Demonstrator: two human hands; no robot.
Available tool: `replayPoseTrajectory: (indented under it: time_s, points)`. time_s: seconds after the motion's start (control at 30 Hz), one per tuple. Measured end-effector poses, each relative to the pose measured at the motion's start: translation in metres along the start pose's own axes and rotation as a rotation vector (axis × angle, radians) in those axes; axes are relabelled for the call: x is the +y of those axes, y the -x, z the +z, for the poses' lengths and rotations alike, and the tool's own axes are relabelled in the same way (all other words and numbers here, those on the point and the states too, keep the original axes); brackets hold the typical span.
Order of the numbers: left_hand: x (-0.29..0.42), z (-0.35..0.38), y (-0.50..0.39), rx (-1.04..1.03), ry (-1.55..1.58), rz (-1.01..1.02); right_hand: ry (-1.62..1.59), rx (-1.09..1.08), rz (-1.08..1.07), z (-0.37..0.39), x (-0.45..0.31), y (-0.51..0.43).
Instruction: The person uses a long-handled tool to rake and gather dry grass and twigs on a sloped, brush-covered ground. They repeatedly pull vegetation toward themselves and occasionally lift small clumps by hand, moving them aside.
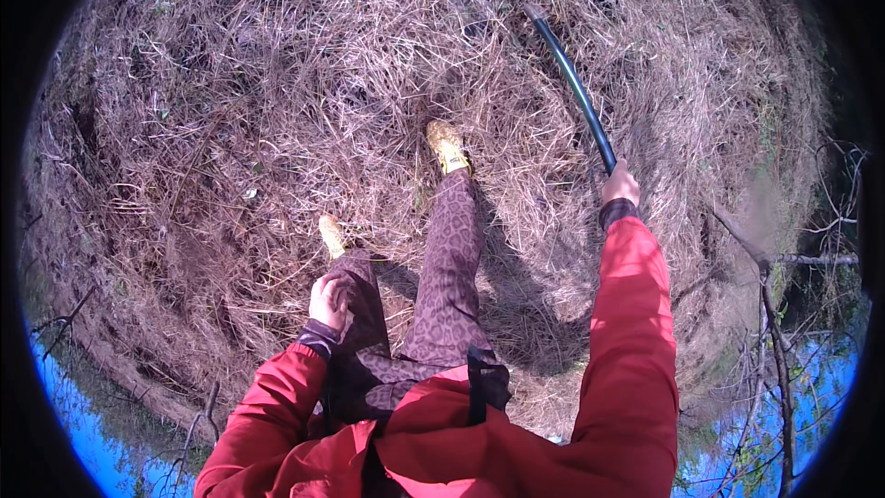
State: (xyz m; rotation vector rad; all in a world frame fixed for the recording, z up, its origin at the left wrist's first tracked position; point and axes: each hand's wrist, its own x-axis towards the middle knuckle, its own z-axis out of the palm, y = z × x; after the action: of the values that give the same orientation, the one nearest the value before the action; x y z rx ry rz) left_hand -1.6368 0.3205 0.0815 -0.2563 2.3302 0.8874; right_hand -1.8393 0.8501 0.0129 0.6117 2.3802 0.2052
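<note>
My right hand is shut around the near end of a dark, glossy, slightly curved pole. The pole reaches forward over the dry grass, and its far end is a dull brown; whether it carries a tool head there I cannot tell. My left hand is beside my left leg at about knee height, fingers curled; whether it touches the trousers is unclear, and I see nothing held in it. Both arms wear red jacket sleeves with dark cuffs.
Matted dry grass covers the ground around my yellow shoes. The right shoe is ahead of the left shoe. Bare branches rise at the right rim, and a thin dark twig shows at the left.
</note>
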Motion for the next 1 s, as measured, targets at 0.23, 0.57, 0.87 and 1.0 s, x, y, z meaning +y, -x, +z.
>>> replayPoseTrajectory:
  time_s: [0.23, 0.57, 0.87, 1.0]
  points:
    - [0.006, 0.004, -0.010, -0.077, 0.034, 0.082, 0.039, -0.294, 0.296, 0.046, 0.156, 0.253]
    - [0.042, 0.000, -0.040, -0.012, 0.126, 0.099, -0.621, -0.051, 0.450, 0.080, 0.076, 0.196]
    - [0.010, 0.003, -0.020, -0.033, 0.321, 0.082, -2.049, -0.652, 0.581, 0.061, -0.097, 0.034]
    - [-0.040, -0.029, 0.002, 0.049, 0.298, 0.192, -1.617, -0.376, 0.383, 0.114, -0.141, 0.177]
